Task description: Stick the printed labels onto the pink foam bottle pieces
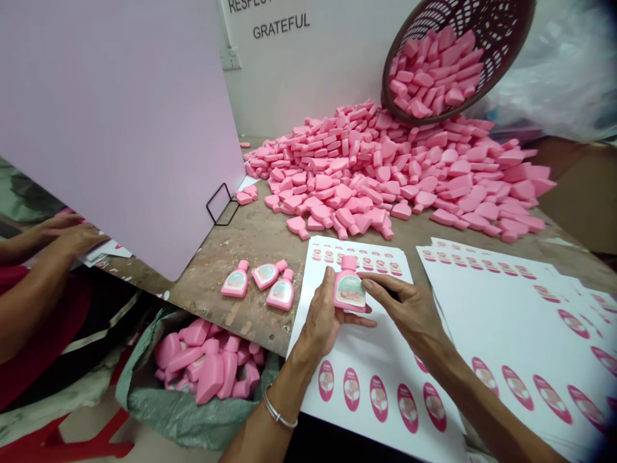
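I see tipped basket [511, 32] and green sack [178, 415] both holding pink bottles [211, 373]; left grip [321, 318] clasps labelled bottle [349, 290], right grip [414, 312] touches its edge, can't tell if pinching.

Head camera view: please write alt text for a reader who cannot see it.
A person's left grip holds a pink labelled bottle, the right grip at its side, above sticker sheets. Behind are heaped pink bottles and a tilted basket holding more.

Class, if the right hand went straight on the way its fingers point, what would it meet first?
Probably the green-labelled pink plastic bottle held in the left hand; the right hand appears to be right at its edge, though exact contact is unclear.
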`<state>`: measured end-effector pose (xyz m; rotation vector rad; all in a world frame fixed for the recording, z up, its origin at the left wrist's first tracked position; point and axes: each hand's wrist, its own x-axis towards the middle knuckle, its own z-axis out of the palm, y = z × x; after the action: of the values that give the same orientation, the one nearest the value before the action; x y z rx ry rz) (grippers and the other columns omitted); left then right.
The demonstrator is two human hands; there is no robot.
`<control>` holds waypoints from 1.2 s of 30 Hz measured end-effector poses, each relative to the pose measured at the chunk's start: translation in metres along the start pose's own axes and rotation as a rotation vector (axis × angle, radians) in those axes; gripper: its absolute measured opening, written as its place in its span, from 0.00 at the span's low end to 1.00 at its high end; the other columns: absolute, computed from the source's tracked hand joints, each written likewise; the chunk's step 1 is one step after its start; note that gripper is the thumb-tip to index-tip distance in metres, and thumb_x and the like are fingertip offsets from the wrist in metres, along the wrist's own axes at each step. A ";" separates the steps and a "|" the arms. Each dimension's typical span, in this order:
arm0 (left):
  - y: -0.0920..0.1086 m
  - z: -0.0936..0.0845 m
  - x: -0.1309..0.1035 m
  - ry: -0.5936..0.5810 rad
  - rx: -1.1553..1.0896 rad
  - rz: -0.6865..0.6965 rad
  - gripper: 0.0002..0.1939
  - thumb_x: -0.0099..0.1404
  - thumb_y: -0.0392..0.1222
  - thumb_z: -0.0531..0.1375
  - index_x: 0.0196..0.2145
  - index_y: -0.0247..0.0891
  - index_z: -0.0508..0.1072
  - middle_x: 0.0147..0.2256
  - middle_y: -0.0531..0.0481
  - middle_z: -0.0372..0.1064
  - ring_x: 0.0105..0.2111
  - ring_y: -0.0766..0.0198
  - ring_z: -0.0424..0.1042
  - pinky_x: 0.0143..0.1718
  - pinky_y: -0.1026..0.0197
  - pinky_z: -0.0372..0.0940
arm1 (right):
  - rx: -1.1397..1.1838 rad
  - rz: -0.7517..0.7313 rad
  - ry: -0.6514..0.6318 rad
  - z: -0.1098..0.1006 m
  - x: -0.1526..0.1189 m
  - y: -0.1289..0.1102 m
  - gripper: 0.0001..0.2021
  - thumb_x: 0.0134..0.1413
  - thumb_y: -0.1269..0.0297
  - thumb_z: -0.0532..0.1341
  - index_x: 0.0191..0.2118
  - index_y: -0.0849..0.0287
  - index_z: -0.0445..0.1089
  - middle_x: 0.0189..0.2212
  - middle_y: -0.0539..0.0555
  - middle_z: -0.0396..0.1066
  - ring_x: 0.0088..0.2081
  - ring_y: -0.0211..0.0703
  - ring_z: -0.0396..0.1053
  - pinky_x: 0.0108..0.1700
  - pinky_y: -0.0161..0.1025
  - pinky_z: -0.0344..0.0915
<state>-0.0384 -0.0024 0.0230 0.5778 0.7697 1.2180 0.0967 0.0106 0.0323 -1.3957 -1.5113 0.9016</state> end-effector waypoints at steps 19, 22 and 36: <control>-0.004 -0.002 -0.024 -0.223 -0.014 -0.075 0.20 0.52 0.32 0.64 0.43 0.35 0.66 0.33 0.51 0.65 0.33 0.64 0.70 0.32 0.58 0.73 | -0.236 -0.078 -0.130 0.005 0.010 0.003 0.29 0.44 0.47 0.63 0.52 0.55 0.66 0.45 0.56 0.72 0.44 0.49 0.71 0.44 0.43 0.68; -0.007 -0.010 -0.028 -0.203 -0.065 -0.116 0.21 0.50 0.33 0.64 0.43 0.33 0.66 0.34 0.48 0.66 0.31 0.64 0.70 0.27 0.59 0.72 | -0.245 -0.058 -0.069 0.007 0.017 0.017 0.26 0.44 0.44 0.62 0.46 0.55 0.69 0.41 0.55 0.73 0.41 0.49 0.71 0.41 0.42 0.68; -0.012 -0.030 -0.035 0.158 0.064 0.053 0.20 0.59 0.56 0.59 0.41 0.37 0.70 0.36 0.45 0.69 0.34 0.57 0.73 0.33 0.56 0.72 | -0.179 0.010 -0.201 0.026 -0.009 0.018 0.30 0.40 0.45 0.65 0.49 0.56 0.67 0.42 0.57 0.74 0.42 0.51 0.73 0.39 0.39 0.70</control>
<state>-0.0601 -0.0398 0.0028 0.5618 0.9339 1.3033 0.0790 0.0046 0.0048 -1.4756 -1.7745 0.9549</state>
